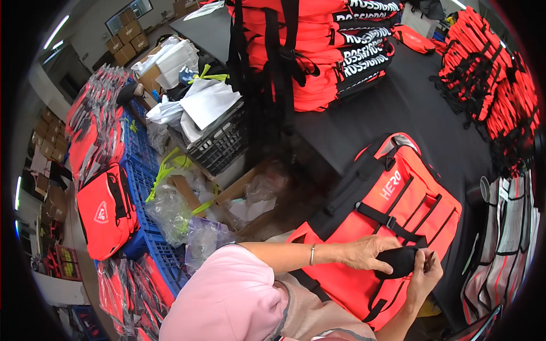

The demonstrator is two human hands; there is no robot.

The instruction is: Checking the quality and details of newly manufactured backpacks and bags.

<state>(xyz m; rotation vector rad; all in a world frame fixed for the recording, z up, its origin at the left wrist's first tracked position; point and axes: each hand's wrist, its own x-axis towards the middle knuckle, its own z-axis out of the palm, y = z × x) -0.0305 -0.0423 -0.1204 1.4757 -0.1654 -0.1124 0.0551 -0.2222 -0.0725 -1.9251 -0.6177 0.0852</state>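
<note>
A bright red-orange and black backpack (412, 176) lies flat on the black-covered table, with black straps and a buckle across its front. My left hand (364, 253) comes in from the left over its lower part and grips a small black padded fabric piece (396, 263). From below, my right hand (424, 278) pinches the right edge of that same piece. Something small and dark shows between the right fingertips, too small to name. The fabric piece is partly covered by my fingers.
Folded red-and-black bags (318, 68) are stacked on the table's far side. More red bags (478, 62) pile up at the far right, above grey-and-black fabric pieces (495, 238). Left stand a black crate (219, 142) of white sheets and blue crates (151, 244) beside plastic-wrapped bags.
</note>
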